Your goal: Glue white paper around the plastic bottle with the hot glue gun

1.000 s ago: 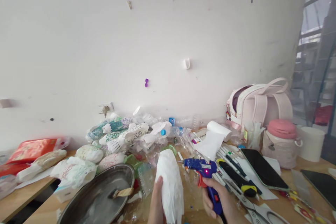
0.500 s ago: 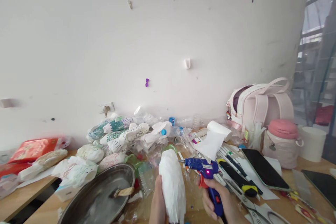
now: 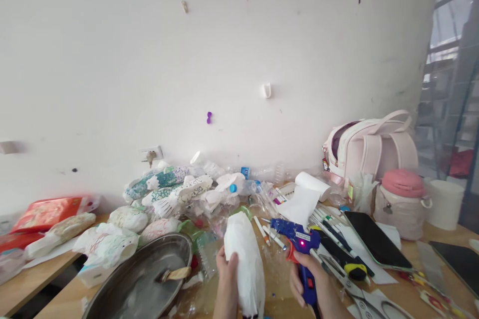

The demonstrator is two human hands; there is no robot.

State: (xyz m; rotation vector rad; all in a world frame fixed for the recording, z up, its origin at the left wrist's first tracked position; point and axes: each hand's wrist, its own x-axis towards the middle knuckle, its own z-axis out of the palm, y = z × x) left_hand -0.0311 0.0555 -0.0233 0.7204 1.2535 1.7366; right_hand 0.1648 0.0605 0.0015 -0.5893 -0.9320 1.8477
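Blue glue gun [image 3: 295,232] shifted rightward, away from white wrapped form [image 3: 245,259] — right hand [image 3: 319,271] grips gun (red light glowing), left hand [image 3: 227,279] clasps form.

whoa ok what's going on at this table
A person grips a white paper-covered form in the left hand and a blue glue gun in the right hand. The gun's red light is on, and its nozzle is clear of the form. A metal basin sits to the left; scissors lie to the right.

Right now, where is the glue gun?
In the head view, the glue gun is in the right hand, right of the white wrapped object in the left hand.
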